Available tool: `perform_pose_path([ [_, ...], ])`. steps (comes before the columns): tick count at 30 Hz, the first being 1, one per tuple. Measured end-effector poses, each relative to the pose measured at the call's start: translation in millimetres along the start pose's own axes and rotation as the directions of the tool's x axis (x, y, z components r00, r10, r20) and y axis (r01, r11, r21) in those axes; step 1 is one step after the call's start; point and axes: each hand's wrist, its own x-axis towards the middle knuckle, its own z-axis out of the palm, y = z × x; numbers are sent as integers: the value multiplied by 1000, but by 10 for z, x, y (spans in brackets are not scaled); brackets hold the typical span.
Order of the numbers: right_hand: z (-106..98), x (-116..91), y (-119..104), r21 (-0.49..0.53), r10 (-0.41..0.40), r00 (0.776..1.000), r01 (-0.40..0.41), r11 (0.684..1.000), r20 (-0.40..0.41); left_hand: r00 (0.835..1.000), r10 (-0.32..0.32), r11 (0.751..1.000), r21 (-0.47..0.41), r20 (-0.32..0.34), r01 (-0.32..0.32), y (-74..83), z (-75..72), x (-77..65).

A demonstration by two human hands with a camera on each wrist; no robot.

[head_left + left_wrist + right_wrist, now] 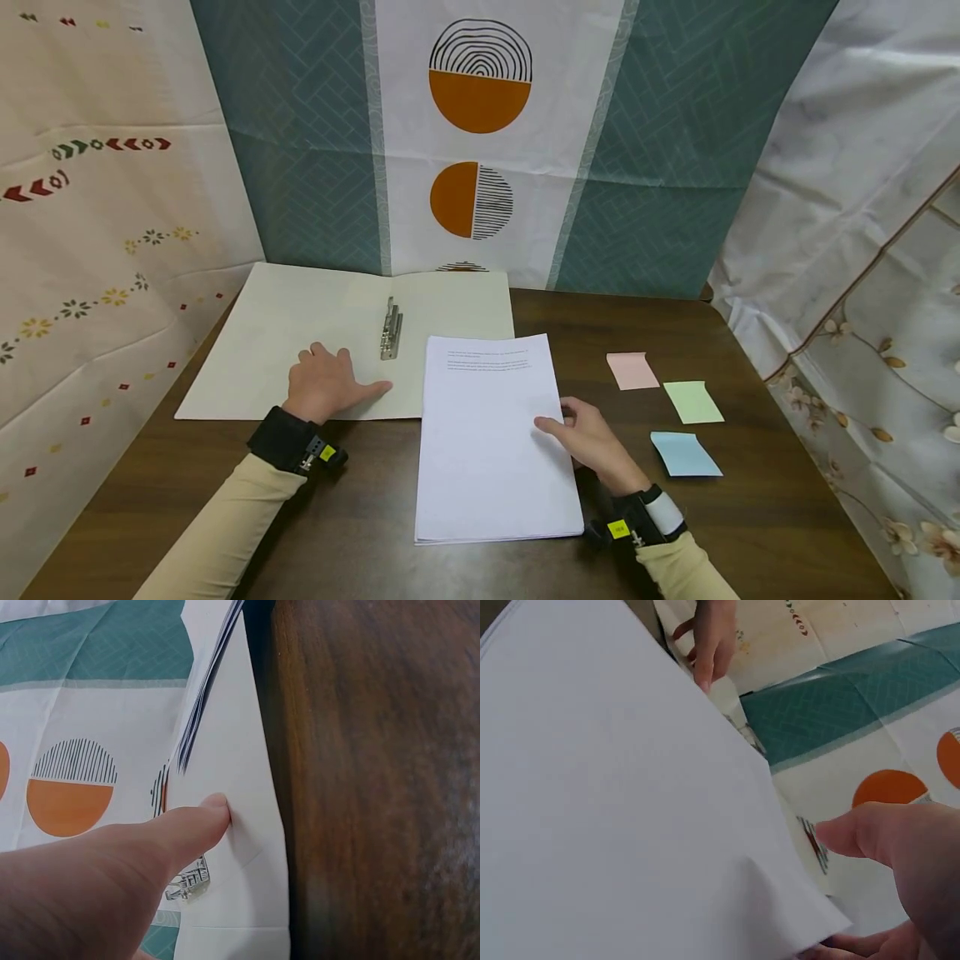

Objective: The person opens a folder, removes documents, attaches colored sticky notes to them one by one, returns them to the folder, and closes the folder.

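Observation:
A white folder [315, 300] lies spread flat at the back left, with a metal clip [391, 329] near its fold. My left hand [324, 387] rests on the folder's left half, thumb pointing out toward the clip; that thumb [199, 825] shows over the white cover in the left wrist view. My right hand [592, 437] holds a stack of paper [495, 450] by its right edge, thumb over the top sheet and other fingers partly hidden beneath. Printed lines run near the stack's far end, which overlaps the folder. Seen from the left wrist, the sheets [206, 694] slant edge-on above the folder.
To the right lie three sticky notes: pink [632, 371], green [693, 402] and blue [686, 455]. Patterned cloths hang behind and on both sides of the dark wooden table [360, 533], the teal and white one [307, 142] at the back.

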Motion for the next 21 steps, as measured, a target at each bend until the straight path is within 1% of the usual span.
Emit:
perform_pose_path([
  [3, -74, -31, -3, -26, -8, 1000, 8, 1000, 4, 1000, 0, 1000, 3, -1, 0, 2, 4, 8],
  [10, -261, -73, 46, -15, -16, 1000, 17, 1000, 12, 1000, 3, 1000, 11, -8, -3, -6, 30, 19],
  [15, -333, -97, 73, -2, -31, 999, 31, 1000, 12, 1000, 3, 1000, 13, -3, -3, -12, 26, 9],
  [21, -411, -91, 46, -48, -55, 998, 54, 997, -27, 1000, 6, 1000, 12, -8, -6, -14, 22, 23],
])
